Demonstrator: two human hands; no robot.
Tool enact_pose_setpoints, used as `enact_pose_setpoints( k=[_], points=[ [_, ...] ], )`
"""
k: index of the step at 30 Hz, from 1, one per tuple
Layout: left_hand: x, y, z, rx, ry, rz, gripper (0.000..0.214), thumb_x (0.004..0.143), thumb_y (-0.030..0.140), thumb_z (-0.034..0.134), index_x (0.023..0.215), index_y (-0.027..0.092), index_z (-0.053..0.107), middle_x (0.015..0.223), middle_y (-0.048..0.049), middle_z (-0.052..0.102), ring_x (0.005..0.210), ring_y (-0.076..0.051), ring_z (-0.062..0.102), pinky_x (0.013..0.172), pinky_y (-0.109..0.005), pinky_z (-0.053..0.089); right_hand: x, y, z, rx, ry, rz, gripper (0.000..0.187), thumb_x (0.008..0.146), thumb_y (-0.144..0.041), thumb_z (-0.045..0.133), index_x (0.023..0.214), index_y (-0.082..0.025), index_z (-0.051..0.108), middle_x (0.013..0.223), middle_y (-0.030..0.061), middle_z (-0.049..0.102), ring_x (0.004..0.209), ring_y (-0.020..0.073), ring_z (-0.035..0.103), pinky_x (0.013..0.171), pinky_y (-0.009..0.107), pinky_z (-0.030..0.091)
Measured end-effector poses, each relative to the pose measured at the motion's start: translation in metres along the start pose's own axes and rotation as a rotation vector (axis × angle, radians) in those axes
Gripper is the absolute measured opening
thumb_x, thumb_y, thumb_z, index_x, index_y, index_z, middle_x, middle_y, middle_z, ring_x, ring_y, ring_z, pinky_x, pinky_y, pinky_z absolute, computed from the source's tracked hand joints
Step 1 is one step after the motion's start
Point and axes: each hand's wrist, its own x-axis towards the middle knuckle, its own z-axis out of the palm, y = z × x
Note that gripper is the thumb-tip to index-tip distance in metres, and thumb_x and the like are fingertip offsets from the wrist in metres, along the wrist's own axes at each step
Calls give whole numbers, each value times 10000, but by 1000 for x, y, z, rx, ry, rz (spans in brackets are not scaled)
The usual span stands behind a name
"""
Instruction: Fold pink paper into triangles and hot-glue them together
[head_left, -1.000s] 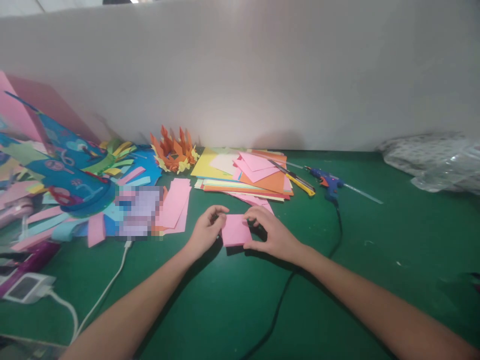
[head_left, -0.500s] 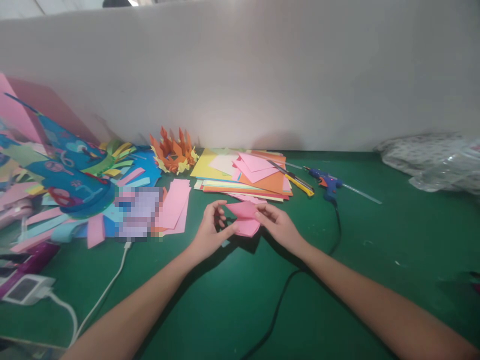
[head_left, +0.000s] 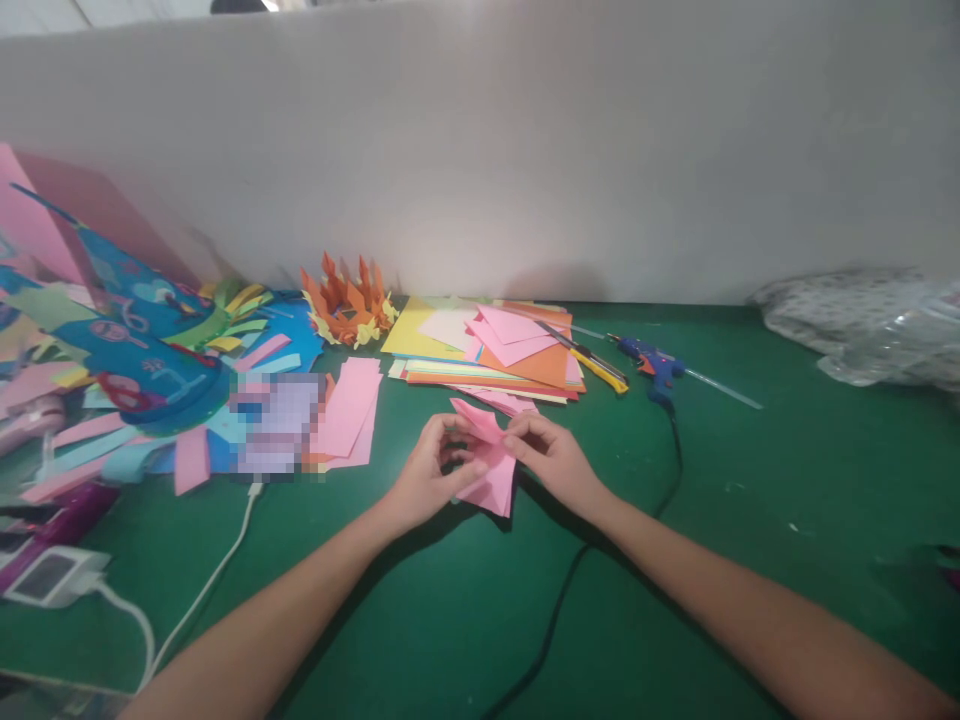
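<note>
A creased piece of pink paper (head_left: 491, 480) is held between my two hands, a little above the green table. Its upper flap leans away from me and its lower part hangs toward me. My left hand (head_left: 439, 465) has its thumb on the paper's left side, the other fingers curled behind. At the right edge, near the fold, my right hand (head_left: 555, 455) pinches the paper between thumb and fingers. Just beyond lies a stack of coloured paper (head_left: 487, 380), with loose pink sheets (head_left: 514, 335) on top and a yellow box cutter (head_left: 600, 370) at its right.
A blue glue gun (head_left: 652, 362) lies right of the stack, its dark cord (head_left: 559, 610) crossing the table (head_left: 420, 640). An orange paper crown (head_left: 349, 305), pink strips (head_left: 349, 410), blue cone hats (head_left: 150, 370) and a white cable (head_left: 217, 575) are on the left. Clear plastic (head_left: 892, 340) lies far right.
The pink paper has been turned and opened out, so its lower part now hangs down toward me. Both hands have shifted slightly and keep hold of it.
</note>
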Motion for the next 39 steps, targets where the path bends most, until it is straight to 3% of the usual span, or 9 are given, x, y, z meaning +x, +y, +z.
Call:
enact_pose_setpoints(
  k=[4,8,16,21,24,26,30,34,39],
  points=[
    [-2,2,8,-59,85,7,485,720,373,725,1051,211,409,1049,-37,439,865,-121,501,774,-270,439,-5,-1,11,180,-59,76,298,707,-418,693,662,-195,501,726,-20,487,691,130,482,657,269,414],
    [-2,6,14,-115,141,-83,481,754,500,651,1011,204,373,902,6,457,695,-79,483,638,-221,428,-8,-5,17,301,-156,137,347,683,-440,720,665,-192,479,727,-30,461,657,109,452,624,249,403],
    [-1,16,15,-94,139,-160,449,744,503,648,962,196,403,859,12,513,730,-99,519,669,-227,446,-9,-8,15,346,-157,189,356,676,-453,721,642,-193,479,705,-31,465,642,113,445,607,242,391],
    [-1,18,15,-32,203,-203,373,722,378,671,942,198,430,821,36,503,605,-60,477,557,-187,420,-7,-9,11,316,-80,176,306,689,-429,709,660,-194,515,717,-22,482,675,126,460,647,253,399],
    [1,20,9,-60,271,-222,332,731,342,641,953,202,439,826,33,527,633,-71,513,600,-207,454,-4,-10,7,314,19,122,269,712,-398,695,670,-193,526,773,-9,515,736,137,480,698,260,401],
    [4,22,2,-108,296,-230,313,730,321,621,955,204,439,817,32,542,669,-85,539,656,-236,477,-2,-9,3,346,100,120,268,716,-392,692,669,-195,516,746,-16,512,696,128,471,665,251,393],
    [10,29,-19,-134,325,-239,354,657,230,623,958,201,438,794,44,526,659,-77,528,610,-199,451,2,-3,-3,393,197,169,282,690,-390,710,687,-195,506,660,-35,473,596,105,429,568,233,358],
    [14,34,-41,43,218,-306,459,638,128,571,1059,211,409,642,91,450,483,-47,425,474,-155,335,4,2,-9,338,168,227,303,674,-399,704,739,-197,488,673,-28,516,589,109,461,556,237,366],
    [8,33,-56,393,-71,-232,309,730,142,519,1032,206,530,818,13,537,533,-66,486,530,-205,413,4,8,-11,73,42,168,280,694,-322,641,876,-209,461,591,-68,497,536,101,455,546,232,365]
  ],
)
